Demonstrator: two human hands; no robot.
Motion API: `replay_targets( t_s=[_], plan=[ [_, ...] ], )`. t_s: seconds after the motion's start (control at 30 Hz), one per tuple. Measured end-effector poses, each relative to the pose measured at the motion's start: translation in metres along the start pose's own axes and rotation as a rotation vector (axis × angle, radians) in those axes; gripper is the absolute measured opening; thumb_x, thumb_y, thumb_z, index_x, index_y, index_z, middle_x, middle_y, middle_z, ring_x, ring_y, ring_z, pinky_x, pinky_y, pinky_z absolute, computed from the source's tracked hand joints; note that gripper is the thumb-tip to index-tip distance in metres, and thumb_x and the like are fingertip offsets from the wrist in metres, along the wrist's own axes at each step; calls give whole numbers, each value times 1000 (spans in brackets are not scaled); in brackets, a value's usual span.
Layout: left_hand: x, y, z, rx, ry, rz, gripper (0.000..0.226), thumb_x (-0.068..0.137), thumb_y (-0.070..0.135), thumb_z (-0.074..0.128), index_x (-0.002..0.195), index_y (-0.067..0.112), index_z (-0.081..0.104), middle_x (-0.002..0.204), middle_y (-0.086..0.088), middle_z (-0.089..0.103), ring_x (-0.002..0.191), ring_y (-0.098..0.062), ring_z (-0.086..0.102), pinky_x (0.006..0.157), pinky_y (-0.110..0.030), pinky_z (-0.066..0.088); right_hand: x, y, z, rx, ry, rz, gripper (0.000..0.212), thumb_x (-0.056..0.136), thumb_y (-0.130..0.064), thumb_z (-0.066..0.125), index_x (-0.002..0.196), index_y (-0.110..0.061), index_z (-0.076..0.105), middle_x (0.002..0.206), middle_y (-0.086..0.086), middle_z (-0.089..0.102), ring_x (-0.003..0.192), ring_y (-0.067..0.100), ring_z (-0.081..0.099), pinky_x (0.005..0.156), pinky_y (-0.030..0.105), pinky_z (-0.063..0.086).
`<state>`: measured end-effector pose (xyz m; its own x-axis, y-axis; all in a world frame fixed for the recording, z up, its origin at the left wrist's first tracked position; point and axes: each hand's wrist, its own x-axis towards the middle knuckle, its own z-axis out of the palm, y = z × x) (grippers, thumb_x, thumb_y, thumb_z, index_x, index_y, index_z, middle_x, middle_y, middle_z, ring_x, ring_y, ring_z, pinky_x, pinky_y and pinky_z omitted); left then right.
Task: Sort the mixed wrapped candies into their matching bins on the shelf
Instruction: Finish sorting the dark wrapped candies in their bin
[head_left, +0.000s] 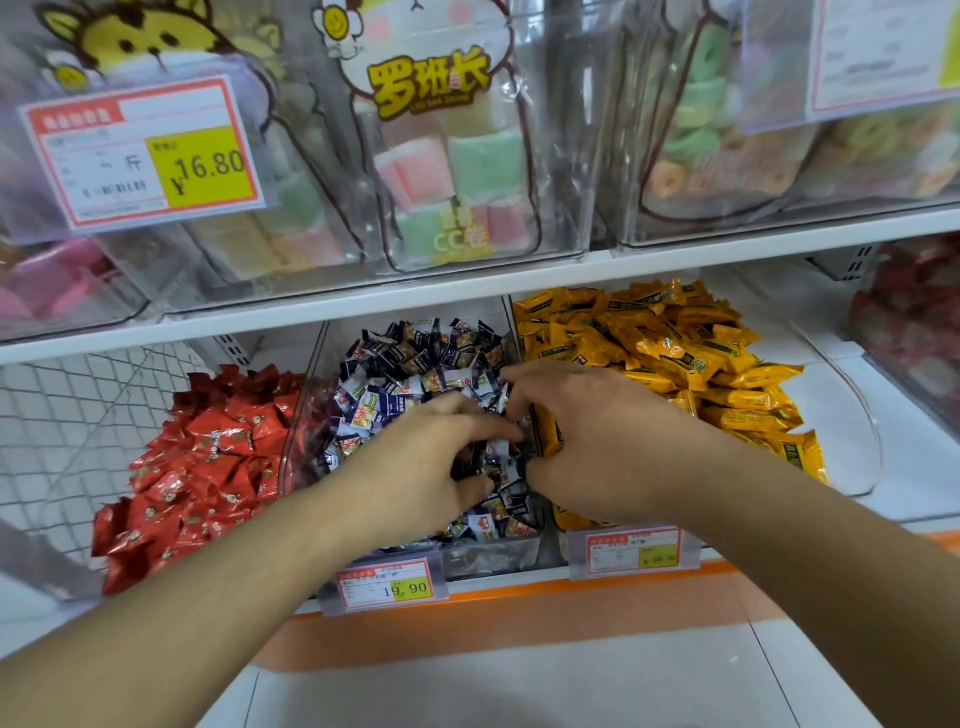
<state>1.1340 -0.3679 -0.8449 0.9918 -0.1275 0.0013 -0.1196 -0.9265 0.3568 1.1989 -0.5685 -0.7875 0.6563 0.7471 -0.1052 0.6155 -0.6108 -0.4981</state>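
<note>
Both hands: buried in glossy dark-blue wrapped candies (415, 364)
Left hand (415, 467): fingers curled, pinching wrappers
Right hand (587, 441): fingers curled into the pile; grip unclear
Three o'clock: crinkly yellow packets (675, 353)

We are reaching both hands into the dark-blue candies (415, 358) in the middle bin (519, 553): our left hand (426, 462) and right hand (587, 441) are curling fingers among the wrappers, red candies (208, 457) left, yellow candies (675, 358) right.

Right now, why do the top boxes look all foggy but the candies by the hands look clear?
In the head view, the clear upper bins catch bright glare and sit near the lens, so they blur; the dark blue candies lie in sharper focus; the wide lens bends the white shelf edge into a slant; both hands look slightly smeared.
</note>
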Motion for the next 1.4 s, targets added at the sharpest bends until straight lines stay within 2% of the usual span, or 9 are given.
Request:
replay_targets(
  t_s=[0.2, 0.3, 0.47, 0.73, 0.83, 0.93, 1.1, 1.2, 1.4],
  plan=[
    [0, -17, 2, 82, -136, -94, 64, 92, 37, 71, 149, 51, 44, 132, 5, 63, 112, -12, 62, 93, -27, 52, -1, 4, 1, 2, 8, -18, 39, 83, -24, 69, 119, -29, 56, 156, -21, 36, 137, 10, 43, 102, 30, 48],
    [5, -20, 2, 108, -197, -106, 69, 94, 40, 68, 153, 54, 35, 120, 1, 71, 80, -10, 66, 73, -22, 52, -1, 2, 1, 3, 13, -4, 34, 82, -24, 69, 113, -30, 56, 144, -13, 48, 126, 16, 51, 97, 39, 53],
    [16, -31, -8, 259, -229, -155, 82, 90, 64, 64, 158, 56, 18, 133, 5, 56, 132, -19, 44, 103, -30, 25, -2, 1, 0, 16, 15, -3, 32, 83, -22, 68, 111, -30, 56, 141, -15, 48, 115, 14, 55, 89, 40, 56],
    [26, -41, -15, 277, -249, -231, 101, 77, 71, 74, 158, 56, 15, 155, 4, 44, 143, -18, 23, 113, -40, 26, -2, 3, -1, 6, 13, -11, 37, 84, -23, 68, 117, -32, 55, 153, -23, 38, 128, 10, 46, 95, 33, 50],
    [23, -39, -16, 298, -248, -189, 90, 84, 62, 74, 156, 58, 20, 152, 10, 47, 139, -16, 27, 109, -38, 26, -2, 3, 0, 5, 14, -12, 36, 83, -23, 68, 116, -32, 55, 153, -23, 37, 133, 11, 45, 100, 37, 50],
    [16, -42, -16, 299, -279, -106, 69, 93, 52, 68, 152, 59, 31, 153, 32, 42, 132, -8, 26, 107, -38, 21, -1, 3, 0, 11, 13, 1, 38, 83, -22, 68, 117, -33, 55, 155, -24, 35, 135, 10, 43, 101, 35, 50],
    [12, -46, -27, 382, -358, -58, 45, 99, 46, 59, 141, 57, 49, 146, 36, 44, 140, -4, 25, 121, -50, 11, -1, 3, 0, 6, 6, 10, 40, 85, -24, 68, 121, -36, 54, 159, -30, 26, 126, 3, 44, 79, 16, 38],
    [7, -45, -36, 422, -404, -33, 43, 100, 41, 56, 140, 56, 52, 146, 36, 45, 143, 2, 23, 120, -47, 7, 0, 4, 0, -1, 14, -2, 39, 85, -24, 68, 120, -36, 54, 161, -29, 25, 140, 5, 36, 88, 21, 36],
    [-3, -42, -46, 434, -450, -61, 46, 103, 39, 46, 145, 57, 46, 156, 36, 34, 152, 4, 11, 124, -40, 2, 2, 6, 0, -17, 5, -7, 40, 84, -24, 67, 120, -37, 55, 161, -29, 25, 143, 4, 33, 94, 22, 36]
  ],
)
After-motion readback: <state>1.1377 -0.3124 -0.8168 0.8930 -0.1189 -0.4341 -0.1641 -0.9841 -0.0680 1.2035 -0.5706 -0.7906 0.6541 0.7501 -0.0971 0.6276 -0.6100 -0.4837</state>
